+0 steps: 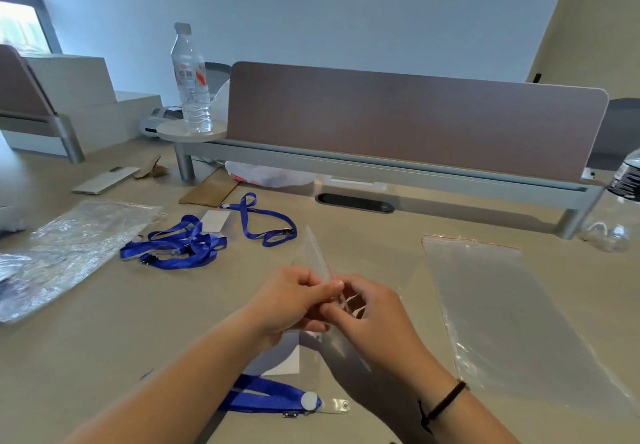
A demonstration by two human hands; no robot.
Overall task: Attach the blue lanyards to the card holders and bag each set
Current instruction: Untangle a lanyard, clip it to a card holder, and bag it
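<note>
My left hand (291, 299) and my right hand (372, 315) meet at the middle of the desk, both pinching a clear zip bag (317, 256) by its red-lined mouth. Below the hands lies a blue lanyard (263, 397) with a clear strap and snap, next to a card holder with a white card (285, 360), partly hidden by my left forearm. A tangle of blue lanyards (180, 244) lies at the left. One single blue lanyard (263, 223) lies further back, with a card holder (215, 220) beside it.
A flat pile of clear zip bags (502, 305) lies at the right. Crinkled plastic packaging (69, 242) covers the left. A water bottle (190, 79) stands on a small round shelf by the brown divider (408, 117). Another bottle (627, 180) is at the right edge.
</note>
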